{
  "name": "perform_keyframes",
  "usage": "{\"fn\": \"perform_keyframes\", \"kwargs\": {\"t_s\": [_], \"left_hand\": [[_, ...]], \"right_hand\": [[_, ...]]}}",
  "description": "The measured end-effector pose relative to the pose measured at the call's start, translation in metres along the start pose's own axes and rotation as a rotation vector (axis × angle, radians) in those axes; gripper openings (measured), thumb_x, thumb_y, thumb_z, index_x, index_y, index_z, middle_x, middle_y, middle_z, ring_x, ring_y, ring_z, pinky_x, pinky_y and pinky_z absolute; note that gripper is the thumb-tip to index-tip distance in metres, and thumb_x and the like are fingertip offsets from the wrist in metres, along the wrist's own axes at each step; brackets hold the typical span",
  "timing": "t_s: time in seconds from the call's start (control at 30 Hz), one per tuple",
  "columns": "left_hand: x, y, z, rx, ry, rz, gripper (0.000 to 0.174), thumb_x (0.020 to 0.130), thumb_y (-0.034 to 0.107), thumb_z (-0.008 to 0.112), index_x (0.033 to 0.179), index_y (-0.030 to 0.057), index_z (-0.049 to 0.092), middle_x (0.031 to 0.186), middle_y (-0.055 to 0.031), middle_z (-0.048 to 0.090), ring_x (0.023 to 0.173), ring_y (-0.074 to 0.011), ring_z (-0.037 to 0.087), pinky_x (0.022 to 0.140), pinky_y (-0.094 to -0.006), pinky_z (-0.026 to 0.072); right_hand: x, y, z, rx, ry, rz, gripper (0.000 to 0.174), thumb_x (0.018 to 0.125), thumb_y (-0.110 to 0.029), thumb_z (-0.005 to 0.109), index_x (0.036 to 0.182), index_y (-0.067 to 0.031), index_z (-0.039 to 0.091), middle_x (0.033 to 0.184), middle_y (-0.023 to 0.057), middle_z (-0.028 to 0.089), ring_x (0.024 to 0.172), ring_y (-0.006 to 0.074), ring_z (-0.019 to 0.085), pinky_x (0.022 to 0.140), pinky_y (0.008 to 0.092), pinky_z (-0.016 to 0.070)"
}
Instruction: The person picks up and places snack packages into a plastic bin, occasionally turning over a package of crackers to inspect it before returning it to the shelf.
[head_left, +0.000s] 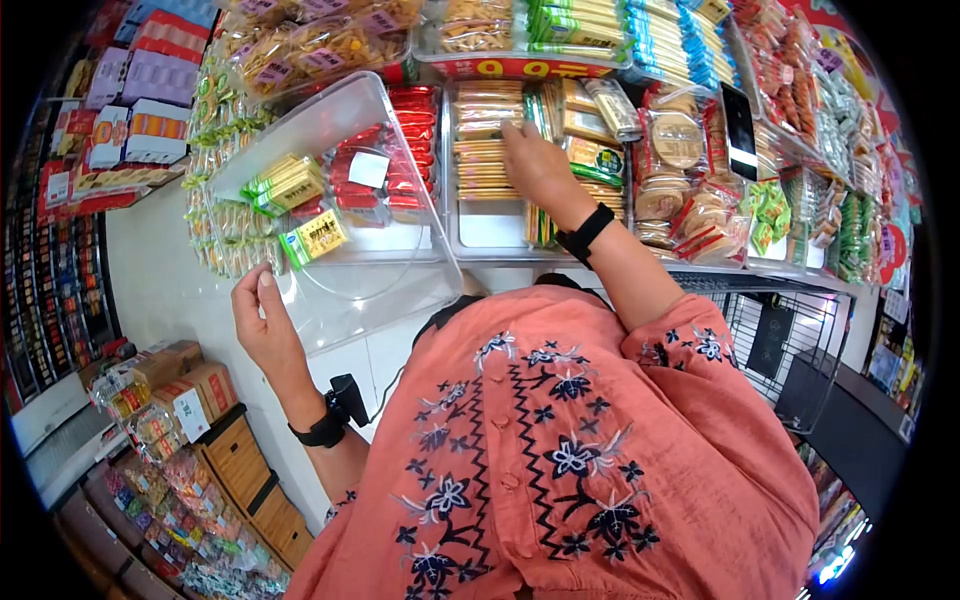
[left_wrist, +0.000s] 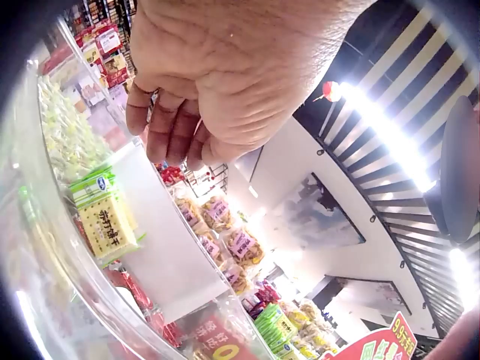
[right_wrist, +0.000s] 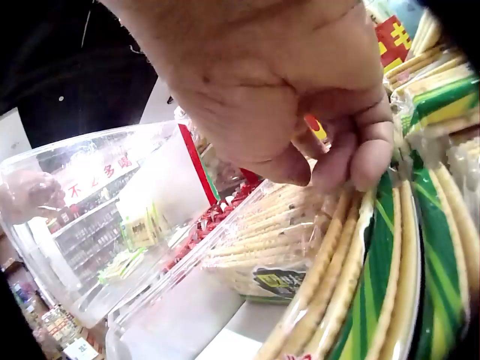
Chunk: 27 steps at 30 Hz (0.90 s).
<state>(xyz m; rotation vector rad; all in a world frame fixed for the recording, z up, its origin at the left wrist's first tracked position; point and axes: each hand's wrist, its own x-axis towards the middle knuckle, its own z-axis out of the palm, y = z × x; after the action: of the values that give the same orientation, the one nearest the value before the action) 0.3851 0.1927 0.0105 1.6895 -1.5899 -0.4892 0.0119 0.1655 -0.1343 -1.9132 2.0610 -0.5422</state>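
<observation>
Nearest, a coral shirt [head_left: 520, 420] with dark flower embroidery, then black bands [head_left: 588, 235] on both wrists. On one side, the left hand [head_left: 270, 325], with loosely bent fingers, at the edge of a raised clear lid [head_left: 350, 310]; not possible to tell from these views, supporting the lid or only close to it.

A little farther, the right hand [head_left: 545, 175], with fingers bent downward and rather narrow, tips upon the upper edges of long cracker packets [right_wrist: 382, 247] — surely in touch, but impossible to tell if pinching one or none.

Placed close side by side in a clear tray [head_left: 490, 228], with some white bottom visible at the near end. Probably light, stiff along the length but fragile inside, and slightly slippery because of the thin film. Better to take hold at the upper edge or at the sealed end of the wrapper, with gentle pressure — not to squeeze in the middle, for risk of breaking.

To the left of the tray, red packets [head_left: 410, 140]; to the right, bags of round crackers [head_left: 678, 140] and a black phone [head_left: 738, 130]. Beyond, above a red price sign [head_left: 520, 68], more wrapped snacks [head_left: 478, 25].
</observation>
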Motion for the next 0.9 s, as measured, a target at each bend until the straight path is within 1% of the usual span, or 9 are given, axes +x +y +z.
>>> {"fn": "perform_keyframes", "kwargs": {"t_s": [0.07, 0.17, 0.47, 0.63, 0.73, 0.9], "left_hand": [[0.003, -0.003, -0.001, -0.014, -0.004, 0.0, 0.022, 0.102, 0.016, 0.057, 0.111, -0.0012, 0.067, 0.107, -0.0079, 0.067, 0.1, -0.0168, 0.06, 0.092, -0.0298, 0.046], [0.007, -0.012, -0.005, -0.004, -0.061, -0.018, 0.024, 0.105, 0.018, 0.055, 0.115, -0.0015, 0.064, 0.11, -0.0071, 0.066, 0.105, -0.0136, 0.06, 0.097, -0.0278, 0.046], [0.006, -0.015, -0.009, 0.016, -0.073, -0.022, 0.024, 0.105, 0.017, 0.055, 0.115, -0.0015, 0.065, 0.109, -0.0072, 0.066, 0.105, -0.0143, 0.06, 0.097, -0.0284, 0.0456], [0.0, -0.013, -0.009, 0.013, -0.067, -0.044, 0.023, 0.105, 0.017, 0.054, 0.114, -0.0011, 0.065, 0.107, -0.0064, 0.066, 0.103, -0.0141, 0.059, 0.096, -0.0282, 0.0452], [-0.005, -0.01, -0.006, 0.015, -0.068, -0.064, 0.023, 0.105, 0.018, 0.054, 0.113, -0.001, 0.065, 0.106, -0.006, 0.066, 0.102, -0.0138, 0.059, 0.095, -0.0279, 0.0451], [-0.008, -0.002, -0.003, 0.006, -0.058, -0.051, 0.023, 0.102, 0.019, 0.058, 0.111, -0.0011, 0.067, 0.104, -0.0069, 0.068, 0.098, -0.014, 0.06, 0.09, -0.0278, 0.0467]], "right_hand": [[-0.002, 0.0, -0.001, -0.003, 0.02, -0.012, 0.039, 0.089, -0.006, 0.053, 0.128, -0.0014, 0.055, 0.106, 0.0245, 0.06, 0.079, 0.0429, 0.067, 0.068, 0.0497, 0.0571], [-0.005, -0.004, -0.003, -0.018, 0.035, -0.006, 0.037, 0.09, -0.006, 0.053, 0.126, -0.0025, 0.057, 0.105, 0.0239, 0.06, 0.078, 0.0432, 0.067, 0.067, 0.0498, 0.0569], [-0.002, -0.006, -0.002, 0.006, 0.122, -0.02, 0.036, 0.087, -0.005, 0.056, 0.124, -0.0033, 0.059, 0.102, 0.0221, 0.06, 0.075, 0.0427, 0.066, 0.065, 0.0497, 0.0567], [0.002, 0.0, 0.002, 0.03, 0.157, -0.023, 0.037, 0.086, -0.004, 0.057, 0.123, -0.0029, 0.059, 0.1, 0.0216, 0.061, 0.077, 0.0429, 0.066, 0.066, 0.0496, 0.0564], [0.001, 0.001, 0.002, 0.046, 0.164, -0.019, 0.037, 0.086, -0.003, 0.055, 0.123, -0.0038, 0.059, 0.101, 0.0216, 0.063, 0.08, 0.0427, 0.067, 0.068, 0.0495, 0.0562], [0.0, 0.0, -0.005, 0.073, 0.09, 0.005, 0.039, 0.086, -0.002, 0.053, 0.124, -0.0077, 0.06, 0.102, 0.0215, 0.064, 0.083, 0.0423, 0.067, 0.071, 0.0499, 0.0558]]}}
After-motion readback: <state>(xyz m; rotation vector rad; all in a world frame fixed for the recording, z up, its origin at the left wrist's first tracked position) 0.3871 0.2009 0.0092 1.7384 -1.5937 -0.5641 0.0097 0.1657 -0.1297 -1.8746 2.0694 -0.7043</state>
